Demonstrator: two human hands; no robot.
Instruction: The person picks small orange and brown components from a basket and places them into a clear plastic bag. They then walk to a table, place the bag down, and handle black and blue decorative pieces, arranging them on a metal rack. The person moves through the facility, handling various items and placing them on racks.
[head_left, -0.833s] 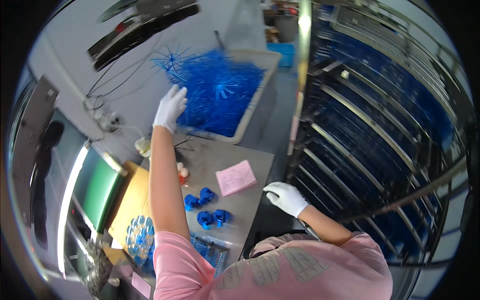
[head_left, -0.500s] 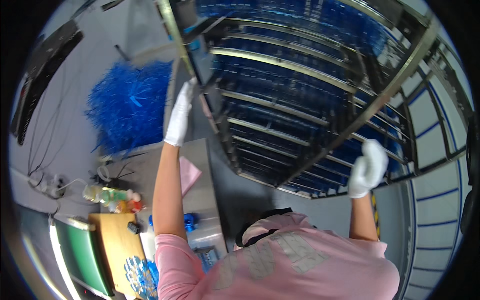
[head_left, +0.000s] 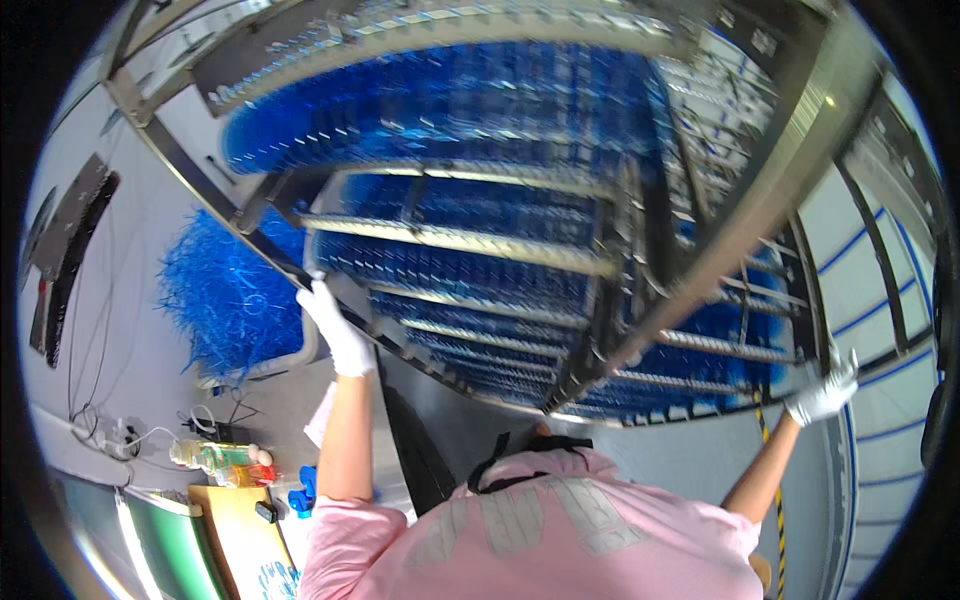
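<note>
A tall metal rack point(head_left: 455, 243) stands before me, its levels filled with rows of glossy blue pieces point(head_left: 450, 110), blurred by motion. My left hand point(head_left: 340, 335), in a white glove, is closed on the rack's left frame bar. On the far right, my white-gloved right hand point(head_left: 822, 393) grips the lower end of the rack's right frame; its fingers are partly hidden. Both arms are spread wide. Just beyond the left hand sits a bushy heap of blue strands point(head_left: 235, 295) in a pale bin.
A metal worktable point(head_left: 385, 465) is on the left, with bottles point(head_left: 235, 465) and blue parts point(head_left: 302, 492) on it. Cables hang along the left wall. Yellow-black tape point(head_left: 781, 530) marks the floor at right, next to a blue-lined white grid point(head_left: 880, 430).
The rack appears larger and further left in view. My right hand has moved outward and down onto its right frame. The left hand has shifted lower along the left bar.
</note>
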